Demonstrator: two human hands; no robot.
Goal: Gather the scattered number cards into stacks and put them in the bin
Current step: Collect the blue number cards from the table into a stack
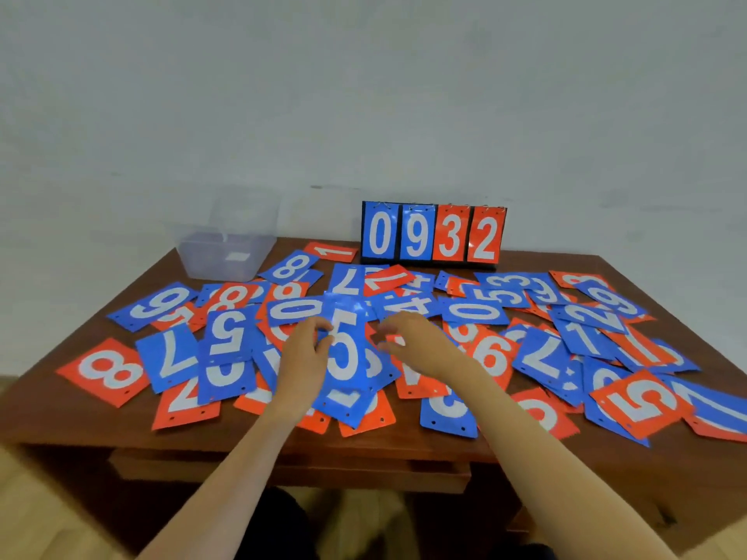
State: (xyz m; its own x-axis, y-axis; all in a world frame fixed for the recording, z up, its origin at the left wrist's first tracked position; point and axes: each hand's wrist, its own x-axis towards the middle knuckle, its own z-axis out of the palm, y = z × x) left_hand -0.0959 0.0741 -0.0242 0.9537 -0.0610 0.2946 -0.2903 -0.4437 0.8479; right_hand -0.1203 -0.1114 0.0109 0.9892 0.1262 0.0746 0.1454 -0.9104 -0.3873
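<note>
Several blue and red number cards lie scattered and overlapping across the brown table [60,422]. My left hand [301,359] pinches the left edge of a blue 5 card [347,357] that is tilted up off the pile in the middle. My right hand [412,341] is just right of that card with its fingers curled over the cards there; whether it grips one is unclear. A clear plastic bin [222,256] stands at the table's back left corner, with what looks like a white label inside.
A flip scoreboard [432,234] reading 0932 stands upright at the back middle of the table. A red 8 card [107,371] lies near the left edge, a red 5 card [636,400] near the right. A pale wall rises behind.
</note>
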